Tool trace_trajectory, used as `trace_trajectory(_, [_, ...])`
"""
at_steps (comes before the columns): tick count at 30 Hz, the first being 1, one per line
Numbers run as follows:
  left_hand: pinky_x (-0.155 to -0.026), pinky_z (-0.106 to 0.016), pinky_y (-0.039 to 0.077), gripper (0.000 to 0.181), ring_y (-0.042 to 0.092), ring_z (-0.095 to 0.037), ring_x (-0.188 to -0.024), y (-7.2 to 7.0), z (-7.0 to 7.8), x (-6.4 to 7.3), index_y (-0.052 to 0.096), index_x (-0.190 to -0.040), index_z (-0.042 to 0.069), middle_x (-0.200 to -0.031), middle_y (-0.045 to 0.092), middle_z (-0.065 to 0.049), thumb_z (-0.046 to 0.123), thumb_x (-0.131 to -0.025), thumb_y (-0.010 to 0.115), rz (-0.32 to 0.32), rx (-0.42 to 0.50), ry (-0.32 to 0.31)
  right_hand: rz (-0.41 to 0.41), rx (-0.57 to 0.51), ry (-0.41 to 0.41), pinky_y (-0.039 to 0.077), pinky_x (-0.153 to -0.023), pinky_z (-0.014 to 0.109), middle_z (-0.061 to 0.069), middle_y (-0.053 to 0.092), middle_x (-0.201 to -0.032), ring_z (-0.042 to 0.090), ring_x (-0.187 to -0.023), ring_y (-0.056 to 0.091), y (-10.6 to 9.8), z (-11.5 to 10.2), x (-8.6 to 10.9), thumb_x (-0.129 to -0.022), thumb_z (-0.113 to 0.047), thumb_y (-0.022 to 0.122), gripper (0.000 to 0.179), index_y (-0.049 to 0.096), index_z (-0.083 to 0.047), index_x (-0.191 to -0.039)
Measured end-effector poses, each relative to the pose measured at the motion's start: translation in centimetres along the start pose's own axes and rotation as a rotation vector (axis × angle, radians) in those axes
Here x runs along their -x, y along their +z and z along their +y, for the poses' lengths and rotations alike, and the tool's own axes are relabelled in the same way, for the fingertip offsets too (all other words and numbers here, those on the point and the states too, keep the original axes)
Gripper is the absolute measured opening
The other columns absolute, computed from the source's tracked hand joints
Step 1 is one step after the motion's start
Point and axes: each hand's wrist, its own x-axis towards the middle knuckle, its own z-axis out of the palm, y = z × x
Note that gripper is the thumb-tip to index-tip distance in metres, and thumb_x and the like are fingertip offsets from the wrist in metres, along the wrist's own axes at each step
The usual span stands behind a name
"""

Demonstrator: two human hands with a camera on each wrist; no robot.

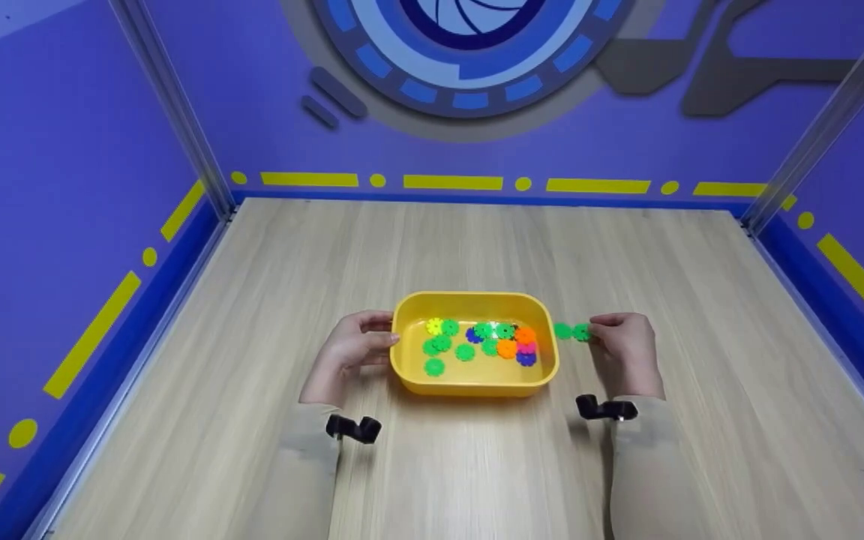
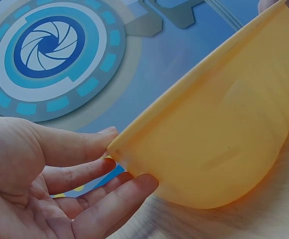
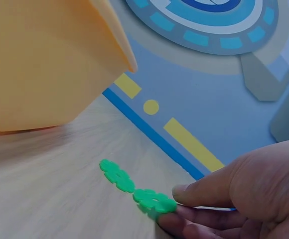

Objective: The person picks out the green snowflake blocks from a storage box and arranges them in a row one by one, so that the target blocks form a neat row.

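A yellow plastic bin (image 1: 475, 390) sits in the middle of the table. My left hand (image 1: 349, 346) grips its left end, thumb at the rim (image 2: 184, 88) and fingers against the outer wall. To the right of the bin, my right hand (image 1: 627, 346) pinches a green notched plastic disc (image 1: 581, 332) between thumb and fingers. A second green disc (image 1: 563, 331) is joined to it edge to edge and points toward the bin's right wall. Inside the bin lie several more discs: green (image 1: 434, 367), yellow (image 1: 434, 326), orange (image 1: 507, 349) and purple (image 1: 526, 360).
The light wood table (image 1: 469, 465) is enclosed by blue-purple panels (image 1: 64, 187) at the left, back and right. Metal posts (image 1: 177, 105) stand at the back corners. A black wrist mount (image 1: 354, 429) sits on each sleeve.
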Motion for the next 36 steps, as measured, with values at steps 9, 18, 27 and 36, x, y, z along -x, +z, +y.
trace_trajectory(9, [-0.076, -0.036, 0.066, 0.05, 0.072, -0.019, -0.087, 0.0, 0.0, 0.0, 0.057, -0.141, -0.001, -0.135, 0.062, -0.025, -0.002, -0.093, 0.07, -0.002, -0.008, 0.002, -0.005, -0.018, 0.006, 0.058, -0.078, 0.021, 0.023, 0.071, -0.119, 0.013, -0.088, 0.069, -0.5, 0.0, 0.2, -0.098, -0.011, 0.063, 0.032, 0.069, 0.007, -0.124])
trace_trajectory(18, [-0.076, -0.036, 0.066, 0.05, 0.072, -0.019, -0.087, 0.0, 0.0, 0.1, 0.058, -0.141, 0.0, -0.132, 0.064, -0.023, -0.001, -0.093, 0.071, 0.007, -0.027, 0.004, -0.016, -0.04, -0.058, 0.062, -0.074, 0.021, 0.025, 0.071, -0.122, 0.008, -0.084, 0.071, -1.7, -1.0, 0.7, -0.099, -0.013, 0.064, 0.037, 0.066, 0.007, -0.13])
trace_trajectory(27, [-0.075, -0.036, 0.066, 0.05, 0.072, -0.02, -0.085, 0.0, 0.1, 0.2, 0.058, -0.14, 0.0, -0.133, 0.063, -0.025, -0.001, -0.092, 0.071, 0.006, -0.008, -0.002, -0.031, -0.052, -0.12, 0.056, -0.077, 0.01, 0.015, 0.073, -0.123, -0.003, -0.082, 0.068, -1.7, -2.9, 0.7, -0.099, -0.022, 0.068, 0.039, 0.068, -0.001, -0.132])
trace_trajectory(36, [-0.074, -0.036, 0.066, 0.05, 0.072, -0.021, -0.088, -0.1, -0.2, 0.1, 0.057, -0.14, -0.003, -0.134, 0.063, -0.026, -0.001, -0.092, 0.071, -0.002, -0.021, 0.02, -0.103, -0.124, -0.192, 0.056, -0.085, 0.011, 0.015, 0.071, -0.125, 0.004, -0.093, 0.069, 0.3, -4.1, 0.7, -0.098, -0.026, 0.072, 0.041, 0.068, -0.003, -0.131])
